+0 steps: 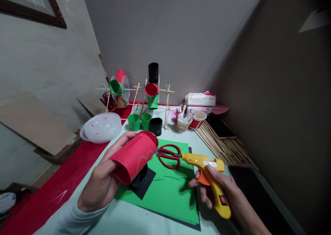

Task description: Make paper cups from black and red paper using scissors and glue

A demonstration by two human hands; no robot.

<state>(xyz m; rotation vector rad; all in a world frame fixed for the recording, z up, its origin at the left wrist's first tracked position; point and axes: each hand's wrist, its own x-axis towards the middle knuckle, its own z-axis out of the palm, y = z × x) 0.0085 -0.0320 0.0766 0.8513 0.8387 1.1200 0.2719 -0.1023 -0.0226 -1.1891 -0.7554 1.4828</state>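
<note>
My left hand [103, 179] is closed around a red paper cylinder [134, 157], held tilted above the table. My right hand [227, 197] grips a yellow glue gun [209, 174] by its handle, a finger on the orange trigger, the nozzle pointing left at the cylinder's far rim. Red-handled scissors [169, 155] lie on a green paper sheet [168, 190] just below the nozzle. A black roll [139, 179] sits on a black paper piece under the cylinder.
Two green cups [139, 121] and a black cup [156, 126] stand behind. Stick frames carry coloured cups [151, 90]. A clear plastic lid [101, 127] lies left, a marker cup [183, 123] and a stick bundle [222, 142] right, red paper [51, 193] at the left edge.
</note>
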